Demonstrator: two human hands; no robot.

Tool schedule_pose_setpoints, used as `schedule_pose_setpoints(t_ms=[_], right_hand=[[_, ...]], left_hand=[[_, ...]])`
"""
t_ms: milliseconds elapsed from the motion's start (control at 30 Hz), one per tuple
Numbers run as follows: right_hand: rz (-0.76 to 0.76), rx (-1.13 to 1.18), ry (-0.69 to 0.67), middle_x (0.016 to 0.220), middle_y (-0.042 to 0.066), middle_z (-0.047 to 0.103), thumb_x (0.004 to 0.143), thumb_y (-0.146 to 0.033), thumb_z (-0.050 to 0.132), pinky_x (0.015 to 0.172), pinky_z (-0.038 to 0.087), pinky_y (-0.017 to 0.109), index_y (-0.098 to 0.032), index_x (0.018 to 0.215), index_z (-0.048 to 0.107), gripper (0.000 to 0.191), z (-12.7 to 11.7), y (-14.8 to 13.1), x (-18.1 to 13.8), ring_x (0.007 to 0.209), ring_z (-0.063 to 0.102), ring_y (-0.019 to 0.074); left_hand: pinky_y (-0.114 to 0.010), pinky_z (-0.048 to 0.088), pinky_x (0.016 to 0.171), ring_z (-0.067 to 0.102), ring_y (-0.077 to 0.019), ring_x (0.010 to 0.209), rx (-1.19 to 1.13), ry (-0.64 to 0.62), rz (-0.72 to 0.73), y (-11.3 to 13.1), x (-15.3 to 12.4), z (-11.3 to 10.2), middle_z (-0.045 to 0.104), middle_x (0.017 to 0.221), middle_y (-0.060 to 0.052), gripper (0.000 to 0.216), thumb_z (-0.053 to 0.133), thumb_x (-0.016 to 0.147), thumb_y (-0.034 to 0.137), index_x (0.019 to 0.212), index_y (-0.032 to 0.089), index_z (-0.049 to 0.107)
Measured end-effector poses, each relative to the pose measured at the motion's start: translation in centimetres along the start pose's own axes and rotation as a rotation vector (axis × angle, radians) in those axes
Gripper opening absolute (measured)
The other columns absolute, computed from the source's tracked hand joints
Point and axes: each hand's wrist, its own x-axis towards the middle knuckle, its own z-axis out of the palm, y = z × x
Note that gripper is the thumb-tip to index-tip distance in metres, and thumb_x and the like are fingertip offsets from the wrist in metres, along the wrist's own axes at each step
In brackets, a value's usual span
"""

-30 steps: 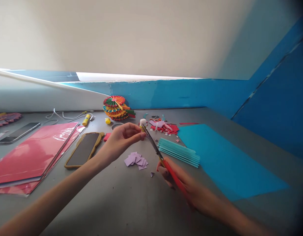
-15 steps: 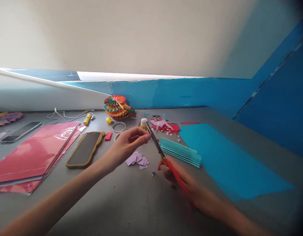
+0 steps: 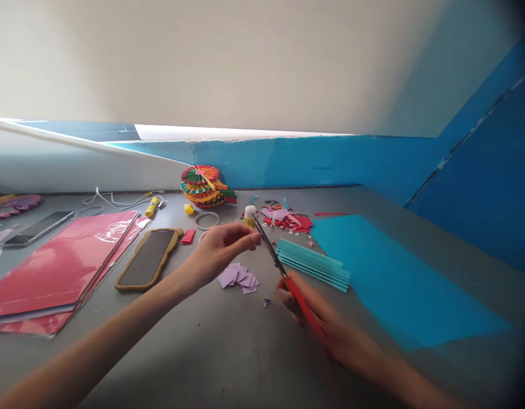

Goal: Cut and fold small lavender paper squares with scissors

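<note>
On the grey tabletop, my right hand is closed around the red-handled steel scissors, their long axis running up and left, blade tips just beside my left hand. My left fingertips are pinched together, any held piece too small to tell. Lilac paper squares lie below that hand.

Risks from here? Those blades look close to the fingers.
The blades of the red-handled scissors in the right hand sit right at the fingertips of the left hand, so a careless snip might nick them. The small white-capped bottle stands just beyond the blade tips and could get knocked over. The loose lilac paper squares lie just below the left hand and might be brushed out of place.
</note>
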Motion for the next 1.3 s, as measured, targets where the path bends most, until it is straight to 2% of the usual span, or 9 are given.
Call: schedule_pose_setpoints(t_ms=[300, 467, 533, 633, 767, 833, 967, 1100, 1300], right_hand=[[-0.022, 0.062, 0.058, 0.089, 0.002, 0.056, 0.091, -0.053, 0.047, 0.081, 0.048, 0.031, -0.024, 0.090, 0.048, 0.029, 0.2, 1.0, 0.3, 0.087, 0.058, 0.0183], [-0.058, 0.129, 0.151, 0.084, -0.001, 0.050, 0.091, -0.054, 0.049, 0.076, 0.047, 0.027, -0.024, 0.086, 0.048, 0.030, 0.4, 1.2, 0.5, 0.073, 0.052, 0.0135], [-0.054, 0.143, 0.192, 0.078, -0.003, 0.044, 0.090, -0.058, 0.047, 0.067, 0.045, 0.024, -0.024, 0.087, 0.049, 0.034, 0.2, 1.0, 0.5, 0.064, 0.044, 0.0121], [-0.038, 0.180, 0.209, 0.073, -0.004, 0.037, 0.091, -0.058, 0.043, 0.054, 0.039, 0.022, -0.023, 0.088, 0.047, 0.035, -0.1, 0.8, 0.6, 0.058, 0.035, 0.0114], [-0.018, 0.174, 0.210, 0.074, -0.003, 0.038, 0.090, -0.059, 0.044, 0.054, 0.039, 0.023, -0.024, 0.090, 0.046, 0.036, -0.4, 1.0, 0.8, 0.058, 0.036, 0.0119], [0.002, 0.142, 0.215, 0.074, -0.003, 0.039, 0.089, -0.061, 0.045, 0.060, 0.043, 0.023, -0.023, 0.090, 0.047, 0.038, -0.4, 1.1, 0.9, 0.061, 0.040, 0.0126], [0.022, 0.161, 0.192, 0.084, 0.000, 0.046, 0.084, -0.063, 0.051, 0.076, 0.048, 0.027, -0.024, 0.092, 0.047, 0.041, -0.3, 1.5, 1.1, 0.070, 0.048, 0.0145], [0.023, 0.171, 0.193, 0.090, 0.001, 0.048, 0.086, -0.063, 0.048, 0.083, 0.048, 0.027, -0.026, 0.100, 0.046, 0.040, -0.2, 1.5, 1.0, 0.074, 0.052, 0.0154], [-0.009, 0.105, 0.197, 0.093, 0.003, 0.051, 0.085, -0.067, 0.044, 0.087, 0.049, 0.030, -0.024, 0.091, 0.047, 0.044, -0.3, 1.1, 1.2, 0.081, 0.055, 0.0173]], left_hand=[[-0.025, 0.045, 0.077, 0.060, -0.0172, 0.089, 0.003, 0.002, -0.026, 0.1, 0.0, 0.0, 0.067, 0.091, -0.004, 0.030, 0.056, 0.086, 0.045, 0.092, 0.018, 0.067], [-0.023, 0.044, 0.070, 0.060, -0.0170, 0.087, 0.071, -0.058, -0.026, 0.0, 0.2, -1.0, 0.067, 0.093, -0.004, 0.030, 0.055, 0.087, 0.044, 0.096, 0.018, 0.066], [-0.024, 0.044, 0.068, 0.060, -0.0174, 0.083, 0.205, -0.129, -0.019, 0.0, 0.3, -2.0, 0.067, 0.091, -0.004, 0.029, 0.055, 0.086, 0.044, 0.096, 0.018, 0.066], [-0.025, 0.042, 0.065, 0.060, -0.0180, 0.075, 0.627, -0.159, -0.018, 0.1, 0.0, -3.7, 0.068, 0.085, -0.003, 0.027, 0.052, 0.086, 0.042, 0.088, 0.020, 0.068], [-0.025, 0.039, 0.061, 0.061, -0.0191, 0.072, 0.993, -0.274, -0.176, -0.6, -0.3, -6.1, 0.070, 0.080, -0.002, 0.021, 0.054, 0.083, 0.035, 0.084, 0.022, 0.071], [-0.025, 0.039, 0.060, 0.062, -0.0190, 0.070, 1.013, -0.272, -0.198, -1.4, 0.0, -7.1, 0.071, 0.079, -0.002, 0.021, 0.055, 0.081, 0.036, 0.082, 0.023, 0.072], [-0.029, 0.038, 0.065, 0.061, -0.0233, 0.078, 1.074, -0.122, -0.180, -3.7, 1.1, -8.4, 0.070, 0.087, -0.009, 0.027, 0.048, 0.084, 0.035, 0.087, 0.019, 0.070], [-0.027, 0.039, 0.065, 0.062, -0.0223, 0.076, 1.041, -0.164, -0.191, -5.2, 1.7, -9.1, 0.072, 0.084, -0.007, 0.021, 0.054, 0.079, 0.032, 0.084, 0.020, 0.071], [-0.026, 0.042, 0.068, 0.064, -0.0204, 0.076, 0.977, -0.202, -0.198, -5.4, 1.6, -9.6, 0.073, 0.084, -0.005, 0.018, 0.056, 0.076, 0.028, 0.082, 0.020, 0.071]])
